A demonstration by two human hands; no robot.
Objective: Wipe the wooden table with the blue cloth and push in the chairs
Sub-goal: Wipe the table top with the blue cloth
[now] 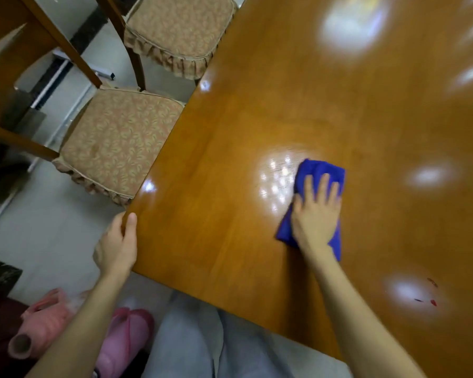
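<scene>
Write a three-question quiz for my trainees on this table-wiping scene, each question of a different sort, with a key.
1. True or false: the right-hand grip presses the blue cloth flat on the wooden table.
2. What does the left-hand grip hold? A) the table's near corner B) a chair back C) a spray bottle
3. Fill in: ___ cushioned chairs stand along the table's left edge.
Key: 1 true; 2 A; 3 two.
</scene>
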